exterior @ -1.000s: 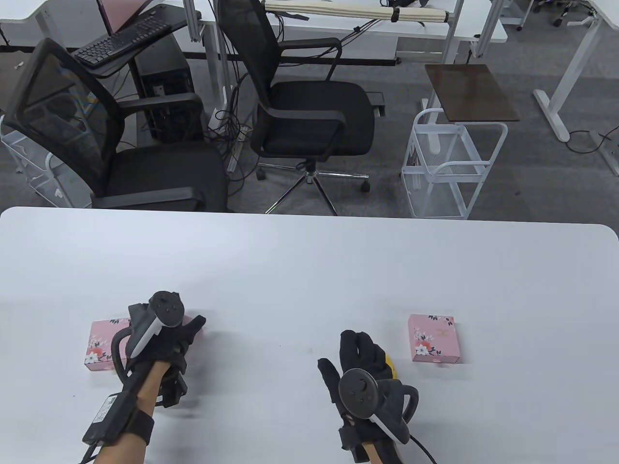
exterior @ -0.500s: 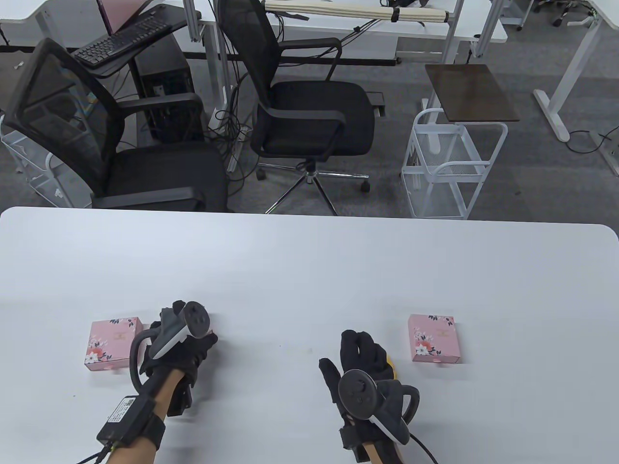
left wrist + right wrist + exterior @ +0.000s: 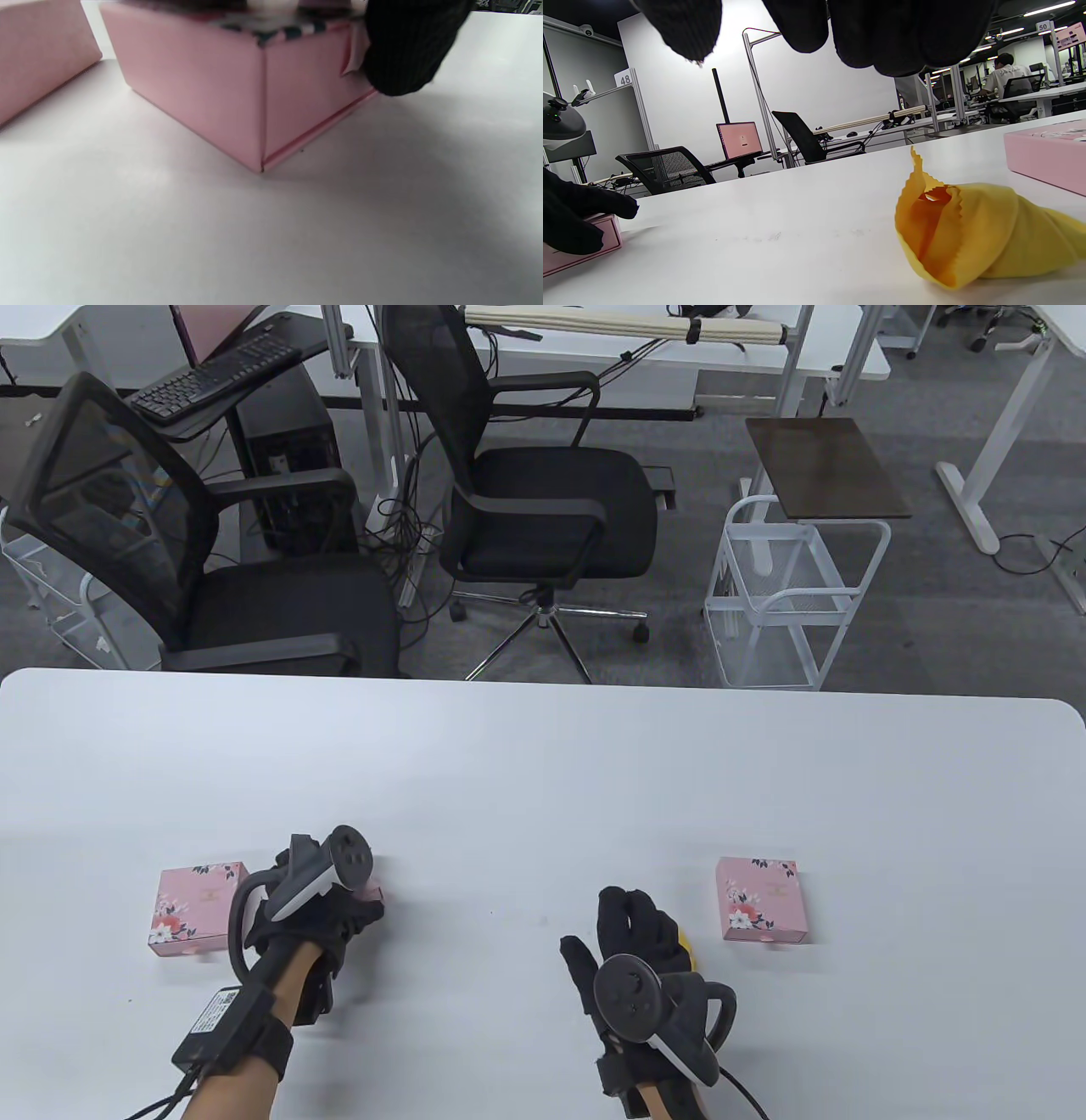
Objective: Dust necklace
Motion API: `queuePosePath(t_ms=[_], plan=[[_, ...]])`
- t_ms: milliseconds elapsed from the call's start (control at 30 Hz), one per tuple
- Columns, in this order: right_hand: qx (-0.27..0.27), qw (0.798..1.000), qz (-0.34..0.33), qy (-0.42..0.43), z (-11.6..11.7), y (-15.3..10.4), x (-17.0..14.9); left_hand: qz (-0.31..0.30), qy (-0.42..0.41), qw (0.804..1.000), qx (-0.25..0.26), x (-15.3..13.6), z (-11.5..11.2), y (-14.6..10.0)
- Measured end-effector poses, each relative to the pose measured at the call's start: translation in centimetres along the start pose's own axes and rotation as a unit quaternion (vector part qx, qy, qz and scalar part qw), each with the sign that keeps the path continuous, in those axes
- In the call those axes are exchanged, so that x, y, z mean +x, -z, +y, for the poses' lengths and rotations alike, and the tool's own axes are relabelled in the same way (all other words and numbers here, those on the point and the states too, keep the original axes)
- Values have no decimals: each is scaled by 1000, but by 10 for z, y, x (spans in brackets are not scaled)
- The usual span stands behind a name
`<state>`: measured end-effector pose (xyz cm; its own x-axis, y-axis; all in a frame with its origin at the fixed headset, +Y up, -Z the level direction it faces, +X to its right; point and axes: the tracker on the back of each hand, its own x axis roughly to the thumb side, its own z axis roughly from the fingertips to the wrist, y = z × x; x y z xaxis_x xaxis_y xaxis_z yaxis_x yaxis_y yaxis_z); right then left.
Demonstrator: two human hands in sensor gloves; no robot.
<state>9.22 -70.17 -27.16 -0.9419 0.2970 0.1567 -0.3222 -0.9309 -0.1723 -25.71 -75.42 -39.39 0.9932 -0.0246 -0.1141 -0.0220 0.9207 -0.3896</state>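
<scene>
No necklace shows in any view. My left hand lies over a small pink box and grips it. In the left wrist view one gloved fingertip touches a pink tab on the side of this box. My right hand hovers with relaxed fingers just above a crumpled yellow cloth, holding nothing. In the table view only an edge of the cloth peeks out to the right of that hand.
A second pink floral box lies just left of my left hand. A third pink box lies right of the cloth. The white table stretches away; office chairs and a white cart stand beyond its far edge.
My left hand has moved to the right, away from the leftmost pink box, and the small box now shows at its fingertips. The right hand has stayed still.
</scene>
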Motion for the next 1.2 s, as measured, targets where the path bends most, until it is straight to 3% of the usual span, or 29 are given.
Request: queuePosePath(t_ms=[200,367,433,533,700,933,1033,1200], plan=[[-4,1000,0,2,-1,0,-1,-31,-9,999,22,17,11,-6],[-3,1000,2,1,0,0,-3,-114,6,992,47,65,27,-17],[0,1000,3,1,1,1,-4,-180,9,982,56,90,29,-20],[3,1000,7,4,0,1,-7,-204,38,976,71,123,26,-26],[4,1000,14,9,0,1,-11,-231,96,967,53,165,16,-27],[15,1000,13,10,0,1,-12,-253,130,959,-16,182,1,-18],[22,1000,14,8,1,1,-12,-257,96,961,-37,178,-1,-17],[31,999,9,-6,2,1,-10,-268,82,960,3,166,0,-26]])
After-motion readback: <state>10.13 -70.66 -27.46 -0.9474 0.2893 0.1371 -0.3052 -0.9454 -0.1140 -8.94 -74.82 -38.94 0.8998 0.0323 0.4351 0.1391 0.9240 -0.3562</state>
